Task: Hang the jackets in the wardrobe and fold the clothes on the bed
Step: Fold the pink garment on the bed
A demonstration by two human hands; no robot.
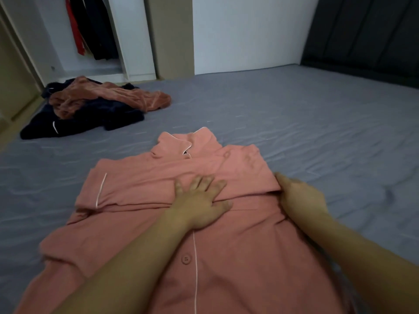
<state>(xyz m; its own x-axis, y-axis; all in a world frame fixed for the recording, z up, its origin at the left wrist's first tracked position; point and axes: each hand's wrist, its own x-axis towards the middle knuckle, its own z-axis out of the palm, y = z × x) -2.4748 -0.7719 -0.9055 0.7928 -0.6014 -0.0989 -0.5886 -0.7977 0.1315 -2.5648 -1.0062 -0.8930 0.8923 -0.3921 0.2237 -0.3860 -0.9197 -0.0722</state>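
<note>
A salmon-pink pyjama shirt with thin white piping (158, 234) lies spread face up in front of me on the bed's wrinkled grey sheet (306, 123), its collar pointing away from me and its button placket running toward me, one pink button showing near the bottom. Both sleeves are folded across the chest, so that a white-piped cuff lies at the shirt's left side. My left hand (199, 205) lies flat on the middle of the shirt, fingers spread and straight, pressing the folded sleeve down and gripping nothing. My right hand (299, 196) sits at the shirt's right edge with its fingers tucked at the fold of the sleeve; it looks to be holding the cloth there, though the blur keeps me from seeing just how the fingers lie. Well apart, near the bed's far left corner, a rust-brown plush garment (108, 98) lies crumpled on top of a dark navy garment with white piping (86, 123), both unfolded. Beyond that corner an open white wardrobe (133, 41) holds dark and red jackets hanging (90, 28) inside. A dark grey padded headboard (367, 35) stands along the bed's right side against the white wall.
</note>
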